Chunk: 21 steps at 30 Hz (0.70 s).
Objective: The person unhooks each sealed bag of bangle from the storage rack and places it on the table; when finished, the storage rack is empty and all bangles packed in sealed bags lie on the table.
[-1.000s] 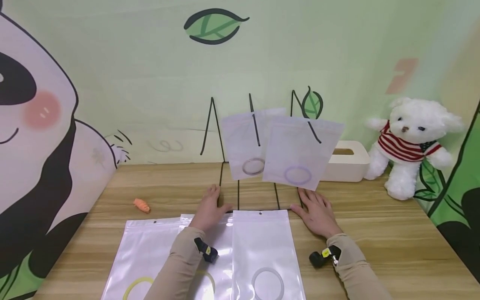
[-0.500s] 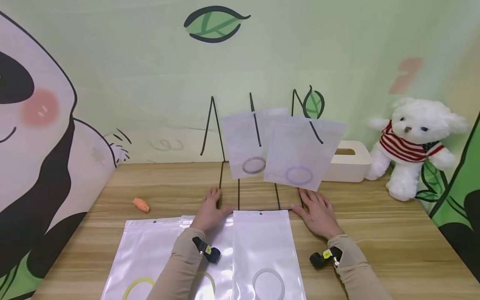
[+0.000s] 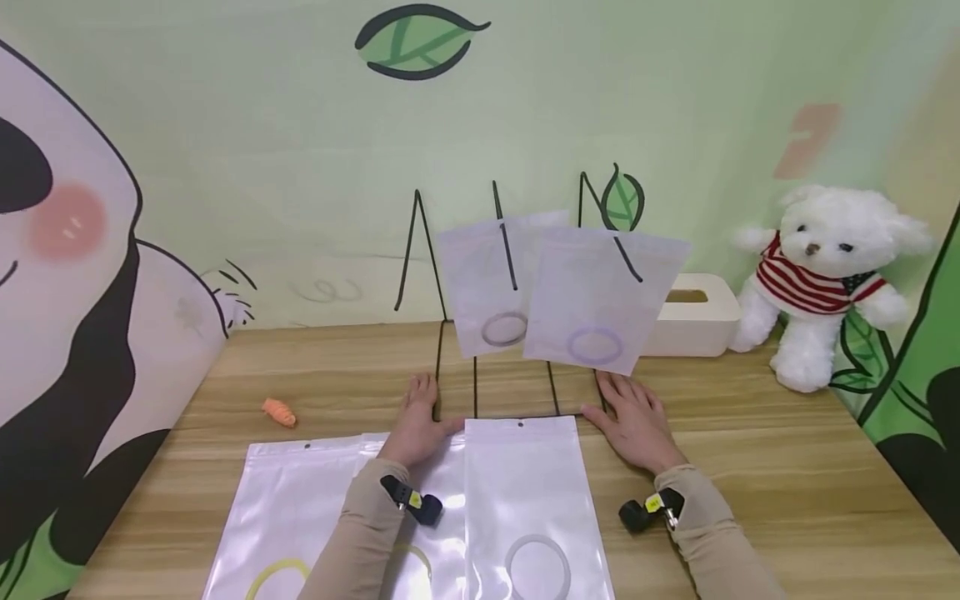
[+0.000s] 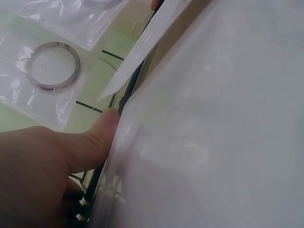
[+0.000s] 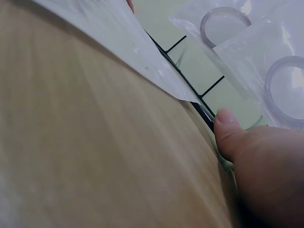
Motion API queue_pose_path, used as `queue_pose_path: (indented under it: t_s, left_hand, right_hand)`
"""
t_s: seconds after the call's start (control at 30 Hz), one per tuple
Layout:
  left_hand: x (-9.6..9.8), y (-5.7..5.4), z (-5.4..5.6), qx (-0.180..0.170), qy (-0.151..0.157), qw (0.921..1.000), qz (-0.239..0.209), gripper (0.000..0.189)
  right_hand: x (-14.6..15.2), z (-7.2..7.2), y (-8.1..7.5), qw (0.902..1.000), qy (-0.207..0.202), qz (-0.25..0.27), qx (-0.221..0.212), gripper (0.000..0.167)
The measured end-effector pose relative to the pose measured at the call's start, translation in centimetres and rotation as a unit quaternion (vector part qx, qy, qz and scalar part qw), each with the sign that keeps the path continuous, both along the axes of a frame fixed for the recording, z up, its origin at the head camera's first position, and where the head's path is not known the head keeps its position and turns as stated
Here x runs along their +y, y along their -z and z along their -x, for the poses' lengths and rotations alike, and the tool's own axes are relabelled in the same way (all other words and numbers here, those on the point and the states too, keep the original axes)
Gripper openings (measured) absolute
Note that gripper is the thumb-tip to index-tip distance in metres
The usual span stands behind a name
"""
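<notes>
Two bags are hanging mid-frame; three unhung bags are lying below. Left hand and right hand are resting, fingers seemingly loose.

Head view: from above near side of table, facing forward and down to wall; widest. Wrist views: very close, tilted, past left grip and right grip toward rack. All three share rack, hanging bags.

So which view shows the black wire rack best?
Head: the rack shows its hooks and base, though hanging bags cover parts. Left wrist and right wrist each catch only stretches of wire.
</notes>
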<state>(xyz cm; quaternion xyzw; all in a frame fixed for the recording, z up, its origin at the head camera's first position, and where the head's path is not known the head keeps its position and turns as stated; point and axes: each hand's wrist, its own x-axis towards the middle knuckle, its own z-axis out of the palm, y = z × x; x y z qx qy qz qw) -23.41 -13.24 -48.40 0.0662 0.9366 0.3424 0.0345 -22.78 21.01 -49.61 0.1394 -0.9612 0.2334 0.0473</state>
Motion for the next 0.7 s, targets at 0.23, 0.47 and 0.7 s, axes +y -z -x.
queue_pose_path:
  t_s: [0.23,0.47,0.7]
  left_hand:
    - [0.0,0.2,0.0,0.022,0.008,0.9997,-0.002,0.090]
    - [0.0,0.2,0.0,0.028,0.007,0.9996,-0.008,0.087]
    - [-0.1,0.0,-0.4,0.028,0.006,0.9996,-0.006,0.088]
  right_hand:
    - [0.2,0.2,0.0,0.9988,0.002,0.046,0.014,0.067]
    - [0.8,-0.3,-1.1,0.9788,0.058,0.196,-0.012,0.057]
    - [2.2,-1.4,-4.9,0.9703,0.090,0.194,-0.113,0.060]
